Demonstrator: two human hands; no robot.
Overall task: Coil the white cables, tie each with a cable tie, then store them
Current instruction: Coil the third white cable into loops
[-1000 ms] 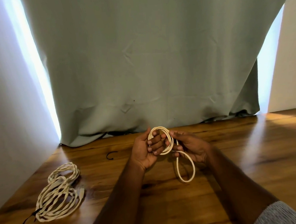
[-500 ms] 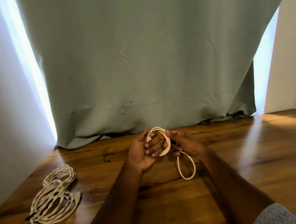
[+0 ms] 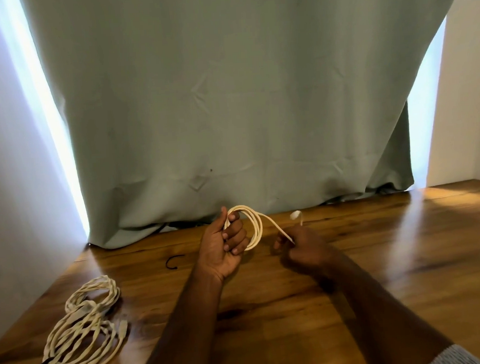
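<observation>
Coiling under way: left hand [image 3: 226, 247] grips the white cable [image 3: 254, 227] coil; right hand [image 3: 302, 248], at 3 o'clock, apparently pinches its tail, which needs one last wrap.

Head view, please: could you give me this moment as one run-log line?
step: coiling | left hand: holds white cable coil | right hand: pinches cable tail near plug | black cable tie: on table, unused

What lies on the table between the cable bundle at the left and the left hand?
Only a small black cable tie on bare wood, per the head view.
</observation>
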